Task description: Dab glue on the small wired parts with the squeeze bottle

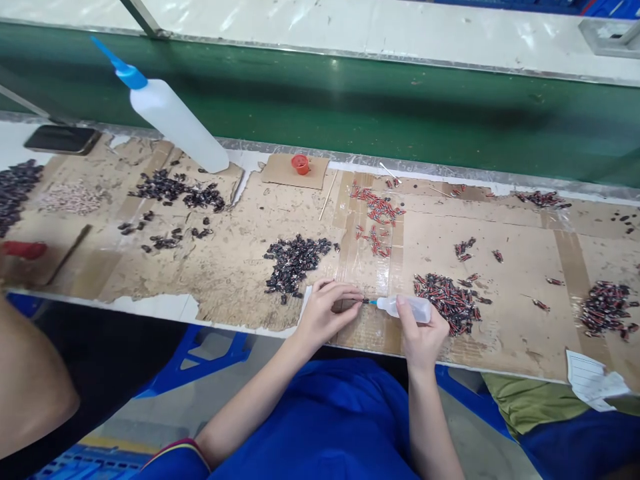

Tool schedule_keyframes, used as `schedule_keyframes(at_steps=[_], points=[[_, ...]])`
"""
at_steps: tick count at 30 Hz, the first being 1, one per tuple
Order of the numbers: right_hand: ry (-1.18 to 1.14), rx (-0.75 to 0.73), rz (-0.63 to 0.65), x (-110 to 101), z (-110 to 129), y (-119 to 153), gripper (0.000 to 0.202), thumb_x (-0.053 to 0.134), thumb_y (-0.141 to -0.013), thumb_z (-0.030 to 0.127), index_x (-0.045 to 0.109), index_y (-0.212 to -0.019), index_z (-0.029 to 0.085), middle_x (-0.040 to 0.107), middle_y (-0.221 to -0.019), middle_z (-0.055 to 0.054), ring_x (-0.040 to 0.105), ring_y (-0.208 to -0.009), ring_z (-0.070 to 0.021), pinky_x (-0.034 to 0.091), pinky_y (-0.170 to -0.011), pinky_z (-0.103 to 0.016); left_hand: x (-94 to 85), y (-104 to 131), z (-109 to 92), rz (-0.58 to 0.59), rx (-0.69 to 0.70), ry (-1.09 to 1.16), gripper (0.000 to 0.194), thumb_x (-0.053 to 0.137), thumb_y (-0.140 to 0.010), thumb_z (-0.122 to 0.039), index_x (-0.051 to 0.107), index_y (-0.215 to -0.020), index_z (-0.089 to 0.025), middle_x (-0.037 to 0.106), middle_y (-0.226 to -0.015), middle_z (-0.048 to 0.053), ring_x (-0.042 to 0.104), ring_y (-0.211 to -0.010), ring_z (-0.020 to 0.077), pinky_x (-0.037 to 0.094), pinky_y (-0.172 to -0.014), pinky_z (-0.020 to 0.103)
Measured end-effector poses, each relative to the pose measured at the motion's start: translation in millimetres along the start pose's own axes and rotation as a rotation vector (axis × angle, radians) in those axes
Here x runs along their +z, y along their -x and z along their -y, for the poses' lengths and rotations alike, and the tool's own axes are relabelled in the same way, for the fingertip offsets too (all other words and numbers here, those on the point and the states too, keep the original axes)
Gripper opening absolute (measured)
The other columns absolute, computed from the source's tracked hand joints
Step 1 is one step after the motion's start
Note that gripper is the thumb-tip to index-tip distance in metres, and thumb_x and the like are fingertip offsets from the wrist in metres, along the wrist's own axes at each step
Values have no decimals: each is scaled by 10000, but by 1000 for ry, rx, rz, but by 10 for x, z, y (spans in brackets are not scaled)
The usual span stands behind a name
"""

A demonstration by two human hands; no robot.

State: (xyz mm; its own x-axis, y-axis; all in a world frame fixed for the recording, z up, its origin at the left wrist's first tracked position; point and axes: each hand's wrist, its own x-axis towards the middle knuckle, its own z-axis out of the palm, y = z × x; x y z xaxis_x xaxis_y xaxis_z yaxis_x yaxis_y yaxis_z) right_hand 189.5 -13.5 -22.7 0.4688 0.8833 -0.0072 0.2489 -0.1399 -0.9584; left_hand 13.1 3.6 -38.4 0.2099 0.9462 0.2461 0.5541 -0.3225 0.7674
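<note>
Between the thumb and fingers of my left hand is a small dark part, too small to make out fully. My right hand grips a small translucent squeeze bottle, tipped on its side. Its thin blue nozzle points left and meets or nearly meets the small part. Just right of the bottle lies a pile of red and black parts. A heap of small black parts sits left of my left hand, and loose red parts are scattered beyond both hands.
A tall white bottle with a blue nozzle stands at the back left. Near it a red cap rests on cardboard. A phone lies far left. Another person's arm is at the left; a paper slip overhangs the front edge.
</note>
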Motion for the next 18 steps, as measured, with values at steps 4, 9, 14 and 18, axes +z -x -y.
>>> schedule_keyframes(at_steps=[4, 9, 14, 18], points=[[-12, 4, -3, -3, -9, -4, 328, 714, -709, 460, 679, -648, 140, 650, -557, -20, 563, -495, -144, 444, -484, -248, -2, 4, 4, -2, 0, 6, 66, 673, -821, -210, 671, -882, -233, 780, -884, -3, 723, -859, 178, 415, -899, 374], [-24, 19, -3, 2, -16, 10, 311, 715, -709, 445, 681, -651, 142, 652, -557, -18, 565, -494, -145, 449, -489, -249, -3, -1, 6, -3, -10, 8, 61, 680, -816, -222, 671, -876, -231, 780, -877, 2, 724, -852, 184, 421, -894, 378], [-28, 16, -49, 4, -11, 24, 292, 719, -710, 426, 679, -649, 144, 647, -552, -15, 558, -490, -142, 447, -487, -247, -10, -11, -5, -9, -5, 8, 61, 684, -811, -212, 673, -867, -234, 780, -860, -3, 726, -853, 186, 426, -889, 377], [-32, 9, -76, 0, 13, 23, 295, 714, -710, 431, 674, -641, 146, 646, -552, -15, 564, -489, -146, 443, -483, -250, -5, -11, -4, -19, 1, 7, 64, 692, -804, -205, 673, -859, -232, 780, -857, -4, 728, -846, 188, 426, -888, 379]])
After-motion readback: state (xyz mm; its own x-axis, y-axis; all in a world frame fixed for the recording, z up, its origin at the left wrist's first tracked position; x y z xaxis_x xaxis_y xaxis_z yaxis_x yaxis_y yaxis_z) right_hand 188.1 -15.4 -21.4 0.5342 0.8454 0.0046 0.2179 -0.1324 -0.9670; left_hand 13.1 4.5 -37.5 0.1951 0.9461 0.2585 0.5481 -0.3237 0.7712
